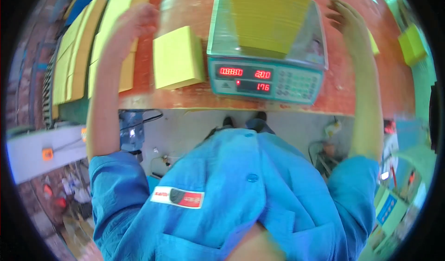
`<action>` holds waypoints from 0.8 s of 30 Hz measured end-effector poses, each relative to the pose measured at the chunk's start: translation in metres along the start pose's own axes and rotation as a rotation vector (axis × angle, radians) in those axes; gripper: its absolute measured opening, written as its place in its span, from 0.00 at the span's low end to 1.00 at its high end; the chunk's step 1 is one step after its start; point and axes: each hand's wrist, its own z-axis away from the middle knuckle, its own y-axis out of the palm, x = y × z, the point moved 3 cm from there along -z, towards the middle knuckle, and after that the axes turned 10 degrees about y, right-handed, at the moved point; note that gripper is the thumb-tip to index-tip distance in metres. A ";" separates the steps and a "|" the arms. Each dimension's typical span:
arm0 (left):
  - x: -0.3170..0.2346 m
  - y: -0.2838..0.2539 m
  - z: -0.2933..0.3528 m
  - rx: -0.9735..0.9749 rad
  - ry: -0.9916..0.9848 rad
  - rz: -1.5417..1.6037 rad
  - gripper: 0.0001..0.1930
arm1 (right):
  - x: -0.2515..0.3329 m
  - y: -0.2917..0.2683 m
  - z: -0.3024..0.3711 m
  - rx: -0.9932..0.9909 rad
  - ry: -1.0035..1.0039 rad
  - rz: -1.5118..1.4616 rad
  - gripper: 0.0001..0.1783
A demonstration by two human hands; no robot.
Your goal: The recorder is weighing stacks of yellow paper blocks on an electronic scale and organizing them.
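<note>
A tall stack of yellow paper sheets (271, 18) stands on the metal pan of a teal digital scale (266, 81), whose red display digits are lit. My left hand (141, 20) hovers left of the scale, beyond a small yellow block of paper (177, 57). It looks empty, its fingers somewhat blurred and stretched toward the stack. To the right of the pan, my right hand (345, 16) has its fingers apart and slightly bent, with nothing in them. Neither hand touches the stack.
Rows of yellow paper blocks (74, 52) line the left of the red tabletop (222, 102). Another yellow block (411, 44) sits at the far right. Below the table's near edge are the floor, my shoes and a dark cable (148, 119).
</note>
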 end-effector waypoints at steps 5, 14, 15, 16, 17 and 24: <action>0.009 0.051 0.073 0.355 -0.036 -0.607 0.12 | -0.005 -0.030 -0.009 0.040 0.047 -0.045 0.17; 0.034 0.071 0.104 0.313 0.385 -0.969 0.09 | 0.017 -0.018 -0.001 0.019 -0.010 -0.077 0.18; 0.034 0.070 0.103 0.332 0.409 -0.955 0.08 | 0.023 -0.015 0.007 0.013 -0.010 -0.073 0.18; 0.035 0.068 0.103 0.334 0.414 -0.954 0.08 | 0.031 -0.012 0.018 0.001 -0.064 -0.067 0.18; 0.036 0.066 0.104 0.321 0.418 -0.934 0.07 | 0.038 -0.006 0.026 -0.004 -0.116 -0.062 0.18; 0.038 0.062 0.108 0.300 0.485 -0.908 0.04 | 0.073 0.042 0.111 -0.041 -0.228 -0.038 0.19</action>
